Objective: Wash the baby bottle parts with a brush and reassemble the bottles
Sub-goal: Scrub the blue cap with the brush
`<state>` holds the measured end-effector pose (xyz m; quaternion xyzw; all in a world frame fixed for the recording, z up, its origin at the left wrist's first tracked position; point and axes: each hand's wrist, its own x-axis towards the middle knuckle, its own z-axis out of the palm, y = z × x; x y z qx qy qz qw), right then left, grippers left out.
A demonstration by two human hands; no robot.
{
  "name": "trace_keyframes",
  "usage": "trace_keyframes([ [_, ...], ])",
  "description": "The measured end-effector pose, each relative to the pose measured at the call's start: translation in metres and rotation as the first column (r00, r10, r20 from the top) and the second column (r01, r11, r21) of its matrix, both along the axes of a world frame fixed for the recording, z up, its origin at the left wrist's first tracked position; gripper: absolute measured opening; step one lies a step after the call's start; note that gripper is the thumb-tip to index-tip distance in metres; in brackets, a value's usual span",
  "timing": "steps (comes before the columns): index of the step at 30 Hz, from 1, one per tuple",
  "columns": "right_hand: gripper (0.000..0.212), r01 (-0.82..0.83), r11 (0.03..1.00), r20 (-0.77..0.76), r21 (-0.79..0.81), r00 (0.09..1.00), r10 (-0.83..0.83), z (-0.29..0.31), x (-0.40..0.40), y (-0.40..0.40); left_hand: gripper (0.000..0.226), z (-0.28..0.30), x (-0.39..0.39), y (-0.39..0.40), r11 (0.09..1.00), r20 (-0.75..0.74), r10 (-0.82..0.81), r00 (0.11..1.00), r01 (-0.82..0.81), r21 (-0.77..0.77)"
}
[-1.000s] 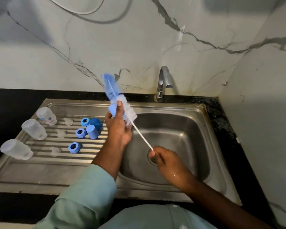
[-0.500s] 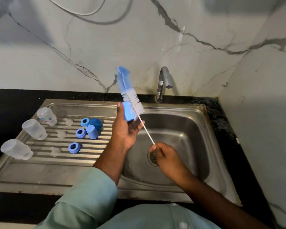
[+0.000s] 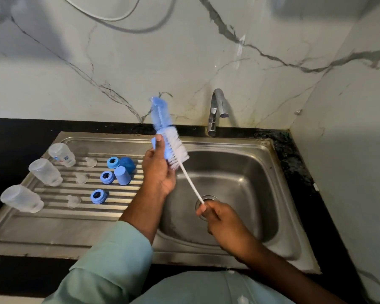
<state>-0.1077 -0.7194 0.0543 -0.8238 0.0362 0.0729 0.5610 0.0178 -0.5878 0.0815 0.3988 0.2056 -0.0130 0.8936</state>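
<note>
Left hand (image 3: pixel 157 170): fingers clenched round blue cap (image 3: pixel 160 148), above the sink (image 3: pixel 270 183) basin's left rim. Right hand (image 3: pixel 219 218): pinching brush (image 3: pixel 173 148) handle over the drain. Drainboard: three bottles (image 3: pixel 45 172), collars, caps, near its left edge.

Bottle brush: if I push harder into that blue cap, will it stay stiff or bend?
The bottle brush will probably flex: its white stem looks thin and long, and the right hand pinches only its far end. The bristles look soft and should splay against the blue cap held in the left hand. It is likely light.
</note>
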Motion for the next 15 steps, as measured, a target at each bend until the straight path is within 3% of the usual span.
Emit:
trace_keyframes([
  [3, 0.027, 0.189, 0.979, -0.041, 0.073, 0.982, -0.187, 0.004, 0.021, 0.001, 0.054, -0.006, -0.008, -0.016, 0.988, -0.015, -0.096, 0.995, 0.097, 0.118],
  [8, 0.03, -0.062, 0.997, -0.01, -0.05, 0.998, 0.062, -0.001, -0.004, 0.001, 0.043, 0.006, 0.015, 0.007, 1.0, -0.08, 0.023, 0.997, -0.022, 0.012],
  [12, 0.032, 0.073, 0.996, -0.002, -0.055, 0.997, -0.073, -0.004, 0.016, 0.004, 0.057, -0.003, 0.007, -0.012, 0.977, -0.061, -0.043, 0.997, 0.054, 0.206],
  [15, 0.032, -0.026, 0.997, 0.001, -0.076, 1.0, 0.026, -0.001, 0.003, -0.003, 0.035, 0.005, 0.014, 0.001, 0.996, 0.014, -0.041, 0.999, 0.04, 0.083],
])
